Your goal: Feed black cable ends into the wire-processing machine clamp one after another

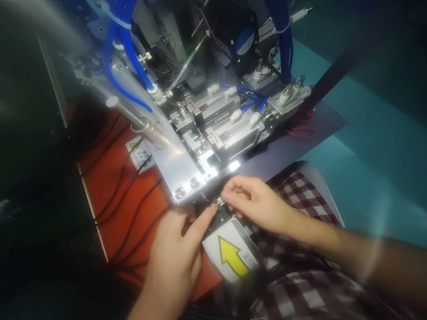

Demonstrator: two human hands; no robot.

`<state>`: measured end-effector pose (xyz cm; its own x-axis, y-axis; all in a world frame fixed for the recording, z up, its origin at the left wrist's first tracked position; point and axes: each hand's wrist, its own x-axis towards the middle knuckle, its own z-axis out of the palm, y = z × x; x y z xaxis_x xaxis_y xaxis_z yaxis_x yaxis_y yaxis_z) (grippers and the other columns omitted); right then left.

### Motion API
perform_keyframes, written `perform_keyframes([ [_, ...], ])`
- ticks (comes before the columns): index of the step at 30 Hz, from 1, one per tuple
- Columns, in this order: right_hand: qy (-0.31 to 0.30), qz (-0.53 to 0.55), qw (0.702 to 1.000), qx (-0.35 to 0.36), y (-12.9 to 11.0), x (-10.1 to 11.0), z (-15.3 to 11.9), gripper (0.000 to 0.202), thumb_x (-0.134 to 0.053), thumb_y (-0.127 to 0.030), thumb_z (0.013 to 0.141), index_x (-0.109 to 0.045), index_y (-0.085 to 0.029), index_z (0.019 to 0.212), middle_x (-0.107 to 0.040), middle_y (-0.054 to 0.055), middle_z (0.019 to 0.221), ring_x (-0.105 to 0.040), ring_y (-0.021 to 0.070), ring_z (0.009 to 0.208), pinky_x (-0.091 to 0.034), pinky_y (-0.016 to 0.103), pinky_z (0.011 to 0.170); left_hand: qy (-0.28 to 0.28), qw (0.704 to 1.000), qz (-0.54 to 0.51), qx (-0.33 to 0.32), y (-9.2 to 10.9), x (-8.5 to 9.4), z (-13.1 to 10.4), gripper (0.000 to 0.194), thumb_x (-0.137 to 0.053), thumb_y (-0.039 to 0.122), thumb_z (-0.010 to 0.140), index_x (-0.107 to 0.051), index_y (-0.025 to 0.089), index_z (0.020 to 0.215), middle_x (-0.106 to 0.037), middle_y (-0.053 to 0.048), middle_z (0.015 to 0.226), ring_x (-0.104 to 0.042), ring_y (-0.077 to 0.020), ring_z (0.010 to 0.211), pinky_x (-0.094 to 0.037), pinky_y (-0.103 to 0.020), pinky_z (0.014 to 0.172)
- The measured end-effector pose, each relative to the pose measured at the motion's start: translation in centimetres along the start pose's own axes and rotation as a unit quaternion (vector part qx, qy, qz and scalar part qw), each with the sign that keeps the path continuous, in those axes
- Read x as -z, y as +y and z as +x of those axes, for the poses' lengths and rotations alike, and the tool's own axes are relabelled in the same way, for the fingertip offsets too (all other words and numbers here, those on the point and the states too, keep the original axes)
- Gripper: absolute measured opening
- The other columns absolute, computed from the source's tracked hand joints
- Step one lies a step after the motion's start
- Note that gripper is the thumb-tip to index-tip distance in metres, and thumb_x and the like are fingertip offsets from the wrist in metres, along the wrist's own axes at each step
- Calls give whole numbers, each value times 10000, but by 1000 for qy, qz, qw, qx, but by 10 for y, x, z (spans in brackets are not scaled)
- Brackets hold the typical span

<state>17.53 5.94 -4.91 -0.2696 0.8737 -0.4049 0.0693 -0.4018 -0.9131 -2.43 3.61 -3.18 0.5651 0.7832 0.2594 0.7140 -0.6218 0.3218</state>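
My left hand (179,244) reaches to the front of the machine, its index finger stretched out and its tip on a small metal part (219,201); the other fingers are partly hidden. Beside it, on the right, my right hand (255,201) has its thumb and fingers pinched together at the same spot. Whatever lies between those fingertips is too small to make out. Just below the fingertips is a dark metal fixture (222,215), and under that a white label with a yellow arrow (230,251).
Ahead stands a machine with metal cylinders (239,133), blue hoses (129,45) and a silver plate (178,172). Black cables cross the orange-red base (112,193) at the left. Checkered cloth (311,293) lies below my right arm. Red wires (303,128) hang at the right.
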Motion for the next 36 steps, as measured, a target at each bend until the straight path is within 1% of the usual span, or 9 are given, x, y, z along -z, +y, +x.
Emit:
perform_keyframes([
  [6,50,-171,978,111,-1,-2,-3,162,-477,-237,917,-496,-203,761,-528,-23,647,-498,130,599,-379,280,596,15,1000,-22,1,-1,-1,-2,383,-406,41,892,-565,199,1203,-546,-64,997,-566,-166,891,-511,-284,741],
  [13,79,-288,943,146,-7,-4,-7,168,-458,-209,920,-460,-215,753,-574,23,732,-522,162,661,-374,303,633,10,1000,-24,1,-1,-3,-3,375,-430,15,886,-562,176,1199,-586,-78,1045,-574,-170,945,-505,-293,776],
  [15,75,-264,954,122,-6,-4,-6,174,-458,-234,924,-474,-210,753,-569,18,718,-519,157,647,-381,300,625,11,1000,8,-2,1,-3,-2,350,-428,21,886,-574,153,1175,-592,-87,1020,-572,-181,918,-501,-306,753],
  [18,28,-134,990,30,-3,-1,-2,195,-486,-299,918,-505,-202,749,-549,-14,654,-508,131,573,-395,280,584,13,999,40,3,3,-2,-2,347,-409,19,886,-587,149,1155,-594,-82,971,-570,-176,864,-494,-302,720],
  [20,-7,-52,999,-6,0,2,0,234,-481,-338,921,-519,-194,741,-530,-32,602,-505,118,537,-408,276,589,13,999,48,2,3,-2,-3,345,-404,31,892,-588,157,1156,-595,-78,960,-571,-172,852,-491,-293,706],
  [23,-7,-18,1000,15,3,5,-1,300,-416,-373,951,-529,-186,745,-521,-35,586,-521,118,551,-422,283,632,11,998,56,-9,2,-3,-4,341,-413,61,902,-584,178,1173,-599,-76,967,-575,-177,862,-492,-294,707],
  [26,14,-75,996,43,3,3,-3,285,-441,-384,944,-518,-196,745,-527,-33,631,-512,119,577,-406,277,617,10,998,56,-9,1,-4,-4,352,-409,66,904,-585,185,1184,-600,-78,973,-576,-179,858,-497,-304,718],
  [31,38,-154,983,93,4,-3,-2,193,-467,-299,927,-492,-208,759,-514,-35,657,-478,128,621,-366,276,608,12,999,40,-1,2,-3,-4,354,-404,63,906,-599,180,1177,-589,-85,982,-572,-178,865,-509,-309,716],
  [36,25,-111,990,87,8,-2,-1,211,-465,-332,931,-481,-208,760,-494,-40,659,-451,118,594,-359,268,587,29,998,-38,32,0,-1,-8,315,-446,68,906,-596,196,1152,-594,-71,1006,-582,-162,918,-519,-286,778],
])
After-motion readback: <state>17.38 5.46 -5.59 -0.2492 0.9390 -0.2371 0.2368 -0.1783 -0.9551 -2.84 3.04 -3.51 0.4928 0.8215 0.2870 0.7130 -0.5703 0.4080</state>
